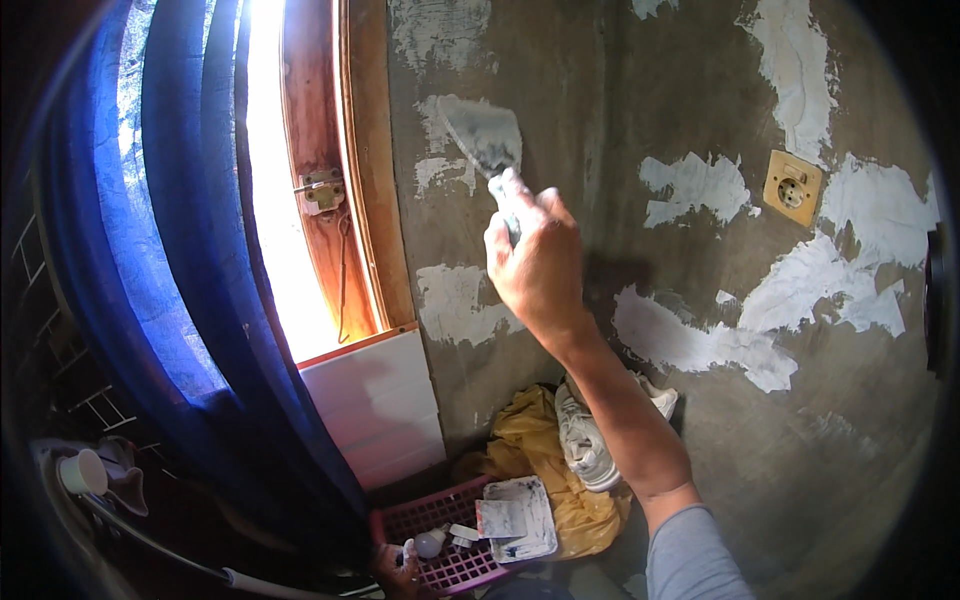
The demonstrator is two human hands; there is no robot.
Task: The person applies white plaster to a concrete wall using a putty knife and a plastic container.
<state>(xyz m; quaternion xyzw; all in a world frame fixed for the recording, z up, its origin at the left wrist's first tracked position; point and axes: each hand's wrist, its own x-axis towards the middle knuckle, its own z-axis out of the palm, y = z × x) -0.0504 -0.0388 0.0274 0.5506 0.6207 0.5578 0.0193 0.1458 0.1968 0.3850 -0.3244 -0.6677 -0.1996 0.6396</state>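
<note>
My right hand [530, 240] is closed on a putty knife [480, 135], its white-smeared blade raised against the grey wall [550, 100] near a white filler patch, just right of the wooden window frame [365, 230]. My left hand [397, 568] shows partly at the bottom, smeared with white, beside a pink plastic basket [440, 575]; its grip is unclear. A white tray [535, 530] smeared with filler rests on the basket, along with a light bulb [430, 543] and small white pieces.
A blue curtain [175, 220] hangs at left beside the bright window. White panels [365, 410] stand below it. Yellow cloth [590, 525] and white shoes [590, 460] lie at the wall's foot. A socket [792, 188] sits among filler patches. A white cup [82, 472] is at lower left.
</note>
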